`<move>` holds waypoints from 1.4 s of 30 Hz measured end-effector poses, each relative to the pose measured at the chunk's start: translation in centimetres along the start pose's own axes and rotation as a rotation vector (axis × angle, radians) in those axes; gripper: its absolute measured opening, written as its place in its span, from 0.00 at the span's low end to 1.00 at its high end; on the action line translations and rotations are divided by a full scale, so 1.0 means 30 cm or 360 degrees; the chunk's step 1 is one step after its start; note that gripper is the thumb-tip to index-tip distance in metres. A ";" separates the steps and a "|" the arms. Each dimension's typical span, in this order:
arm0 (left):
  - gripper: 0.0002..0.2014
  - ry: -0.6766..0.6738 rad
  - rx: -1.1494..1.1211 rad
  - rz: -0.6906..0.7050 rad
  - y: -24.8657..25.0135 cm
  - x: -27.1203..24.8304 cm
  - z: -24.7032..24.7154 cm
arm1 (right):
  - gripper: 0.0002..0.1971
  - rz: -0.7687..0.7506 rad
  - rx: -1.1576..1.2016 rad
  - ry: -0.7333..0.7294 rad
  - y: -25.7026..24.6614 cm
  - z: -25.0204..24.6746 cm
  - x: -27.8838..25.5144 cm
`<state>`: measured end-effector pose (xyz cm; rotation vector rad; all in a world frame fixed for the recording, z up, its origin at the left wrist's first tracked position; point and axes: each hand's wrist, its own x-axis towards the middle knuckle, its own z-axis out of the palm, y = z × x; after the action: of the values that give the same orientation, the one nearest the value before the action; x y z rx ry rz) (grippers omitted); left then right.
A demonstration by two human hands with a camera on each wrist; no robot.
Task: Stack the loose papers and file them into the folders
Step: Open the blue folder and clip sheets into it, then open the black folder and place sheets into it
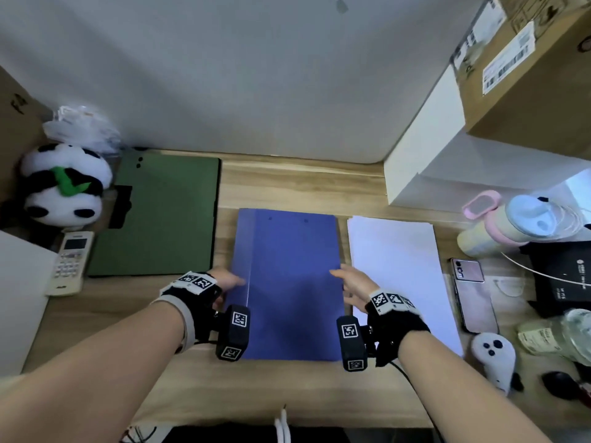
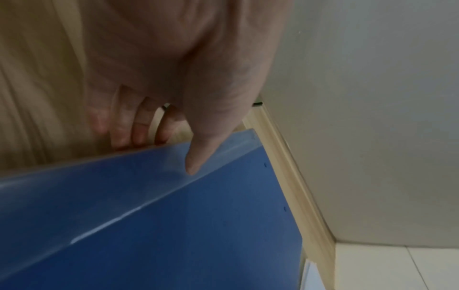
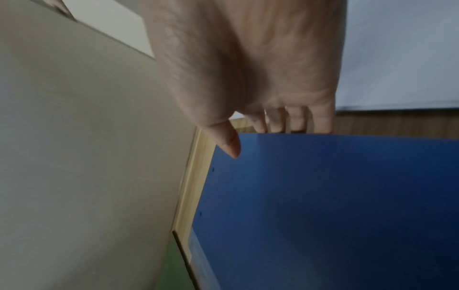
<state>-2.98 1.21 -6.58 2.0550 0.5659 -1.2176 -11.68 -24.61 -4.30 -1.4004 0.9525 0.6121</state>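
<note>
A closed blue folder [image 1: 289, 282] lies flat on the wooden desk [image 1: 303, 187] in the middle. My left hand [image 1: 228, 281] holds its left spine edge, thumb on top [image 2: 196, 160] and fingers [image 2: 139, 129] down behind the edge of the blue folder [image 2: 174, 225]. My right hand [image 1: 350, 281] holds the right edge the same way, thumb [image 3: 232, 145] on the cover of the blue folder [image 3: 323, 206], fingers [image 3: 298, 121] behind it. A stack of white papers [image 1: 399, 276] lies just right of the folder. A green folder [image 1: 160, 215] lies closed at the left.
A plush panda [image 1: 64, 183] and a remote [image 1: 70, 263] sit at far left. At the right are a phone [image 1: 473, 295], a pink-lidded bottle [image 1: 499, 225], a black box [image 1: 563, 276], a white controller [image 1: 494, 359] and a cardboard box [image 1: 527, 65] on a white shelf.
</note>
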 end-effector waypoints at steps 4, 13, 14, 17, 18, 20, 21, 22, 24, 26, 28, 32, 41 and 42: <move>0.05 -0.0174 -0.0305 -0.0117 -0.015 0.036 0.006 | 0.32 -0.0071 -0.0228 0.0208 -0.003 0.038 0.079; 0.19 0.0293 -0.0164 0.0252 0.152 0.160 -0.099 | 0.19 -0.0093 -0.0005 0.0161 -0.173 0.033 0.232; 0.19 0.0309 -0.0134 0.0274 0.181 0.166 -0.109 | 0.21 -0.0126 0.0022 0.0155 -0.201 0.040 0.235; 0.19 0.0327 -0.0116 0.0339 0.253 0.193 -0.130 | 0.41 -0.0192 0.0031 0.0203 -0.224 0.028 0.376; 0.19 0.0321 -0.0126 0.0348 0.276 0.209 -0.135 | 0.44 -0.0207 0.0044 0.0215 -0.229 0.020 0.429; 0.20 0.0317 -0.0126 0.0333 0.307 0.235 -0.140 | 0.44 -0.0196 0.0040 0.0229 -0.242 0.015 0.507; 0.20 0.0325 -0.0109 0.0341 0.319 0.256 -0.142 | 0.43 -0.0200 0.0036 0.0254 -0.278 0.028 0.491; 0.19 0.0342 -0.0063 0.0351 0.329 0.262 -0.144 | 0.44 -0.0207 0.0034 0.0277 -0.307 0.035 0.479; 0.19 0.0360 0.0030 0.0358 0.341 0.285 -0.150 | 0.40 -0.0210 -0.0048 0.0318 -0.364 0.052 0.438; 0.19 0.0344 0.0058 0.0378 0.349 0.307 -0.156 | 0.35 -0.0187 -0.0067 0.0347 -0.397 0.060 0.420; 0.17 0.0315 0.0032 0.0376 0.351 0.328 -0.163 | 0.35 -0.0156 -0.0111 0.0378 -0.407 0.052 0.418; 0.14 0.0280 -0.0009 0.0432 0.341 0.314 -0.186 | 0.33 -0.0222 -0.0177 0.0602 -0.403 0.062 0.404; 0.18 0.0704 -0.0223 0.0488 0.151 0.237 -0.347 | 0.15 -0.0595 -0.0136 0.0246 -0.386 0.435 0.247; 0.18 0.0724 -0.0203 0.0468 0.124 0.227 -0.375 | 0.13 -0.0562 -0.0213 0.0126 -0.384 0.489 0.236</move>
<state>9.30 7.11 -7.58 2.2169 0.5059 -0.5319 4.39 -12.83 -5.33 -1.6750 0.7109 0.3617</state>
